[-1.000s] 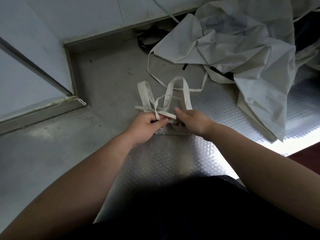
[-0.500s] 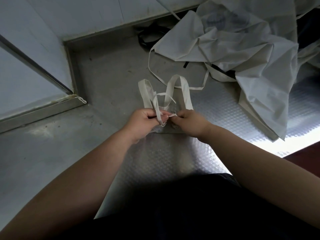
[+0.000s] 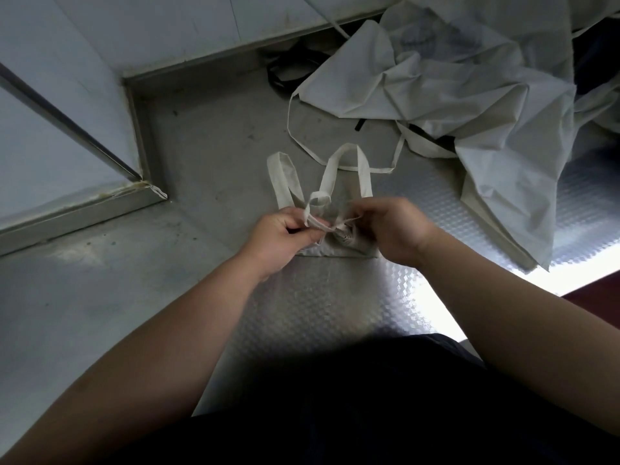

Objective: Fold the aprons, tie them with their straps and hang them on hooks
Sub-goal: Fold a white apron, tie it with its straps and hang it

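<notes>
A small folded cream apron (image 3: 335, 251) lies on the steel counter, mostly hidden under my hands. Two wide strap loops (image 3: 349, 169) stick out beyond it. My left hand (image 3: 281, 236) pinches a thin strap (image 3: 317, 209) that curls into a small loop above its fingers. My right hand (image 3: 392, 229) grips the other strap end, stretched taut between both hands over the bundle.
A crumpled heap of unfolded pale aprons (image 3: 469, 95) fills the back right, a long thin strap (image 3: 292, 129) trailing toward the bundle. A dark strap (image 3: 292, 72) lies by the back wall. The steel counter (image 3: 318, 307) has a raised ledge (image 3: 77, 209) at left and an edge at right.
The loose strap ends that lay spread across the bundle have been drawn together. My hands have pulled slightly apart, tightening the strap between them, and a small loop now stands above my left hand.
</notes>
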`<state>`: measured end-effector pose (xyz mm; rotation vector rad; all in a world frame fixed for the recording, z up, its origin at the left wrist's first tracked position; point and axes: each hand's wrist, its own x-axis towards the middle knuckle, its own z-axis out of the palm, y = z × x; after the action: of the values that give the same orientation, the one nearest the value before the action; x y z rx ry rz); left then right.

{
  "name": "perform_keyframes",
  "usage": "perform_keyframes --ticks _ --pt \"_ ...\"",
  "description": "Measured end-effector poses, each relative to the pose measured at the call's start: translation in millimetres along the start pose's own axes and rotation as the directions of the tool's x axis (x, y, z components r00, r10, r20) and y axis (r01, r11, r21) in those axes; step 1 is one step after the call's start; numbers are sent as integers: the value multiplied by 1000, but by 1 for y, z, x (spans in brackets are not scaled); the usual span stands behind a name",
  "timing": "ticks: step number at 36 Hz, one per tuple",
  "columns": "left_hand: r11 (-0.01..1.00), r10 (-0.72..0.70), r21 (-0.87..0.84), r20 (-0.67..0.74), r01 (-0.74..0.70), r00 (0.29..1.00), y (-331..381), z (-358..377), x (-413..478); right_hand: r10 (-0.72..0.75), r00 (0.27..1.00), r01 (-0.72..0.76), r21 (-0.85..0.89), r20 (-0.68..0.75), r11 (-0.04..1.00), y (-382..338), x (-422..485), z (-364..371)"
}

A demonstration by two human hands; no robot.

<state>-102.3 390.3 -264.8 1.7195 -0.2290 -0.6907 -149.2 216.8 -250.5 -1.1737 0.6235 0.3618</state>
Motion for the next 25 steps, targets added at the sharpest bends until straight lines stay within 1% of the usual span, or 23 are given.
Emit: perform_keyframes --ticks 1,5,7,8,9,10,11,12,13,15,16,17,20,22,23,25 --pt "1000 0 -7 -9 0 1000 0 0 0 -14 1000 14 21 -6 1000 0 -1 -2" --pt "999 17 -37 -57 -19 998 0 2 -1 -103 988 111 64 -116 992 11 -3 -9" --pt "999 31 -42 -90 -35 995 -2 3 -1 -132 984 138 45 -117 989 16 -2 -13" --pt "998 42 -36 -114 -46 993 -3 3 -2 -144 984 143 -21 -108 990 17 -4 -13" --pt "998 51 -34 -139 -57 989 -4 4 -2 -159 980 143 -137 -117 980 18 -4 -12" --pt "997 55 -42 -161 -62 985 -5 4 -2 -179 973 132 -287 -143 949 19 -5 -11" --pt "997 54 -52 -183 -64 982 -6 4 -3 -201 965 110 -436 -169 893 19 -5 -9" --pt "996 47 -70 -201 -63 978 -7 5 -3 -223 956 89 -541 -188 836 19 -5 -8" --pt "995 35 -87 -218 -55 975 -7 5 -5 -248 948 83 -595 -200 799 19 -5 -7" --pt "995 30 -82 -260 -53 965 -10 7 -9 -267 936 83 -592 -230 801 20 -5 -7" --pt "997 47 -44 -290 -62 956 -12 8 -11 -279 926 84 -584 -254 808 22 -5 -7" --pt "997 76 21 -322 -73 944 -15 9 -12 -305 915 88 -605 -266 791 23 -6 -7" --pt "981 153 172 -403 -89 902 -22 15 -14 -425 875 91 -784 -232 614 28 -10 -3" --pt "974 149 218 -441 -56 885 -26 17 -15 -492 848 114 -840 -196 531 30 -13 -1" --pt "973 131 228 -445 -30 886 -26 17 -15 -518 834 120 -853 -191 508 32 -13 -1" --pt "971 100 241 -457 14 884 -27 16 -16 -544 813 112 -860 -209 498 35 -15 -2"
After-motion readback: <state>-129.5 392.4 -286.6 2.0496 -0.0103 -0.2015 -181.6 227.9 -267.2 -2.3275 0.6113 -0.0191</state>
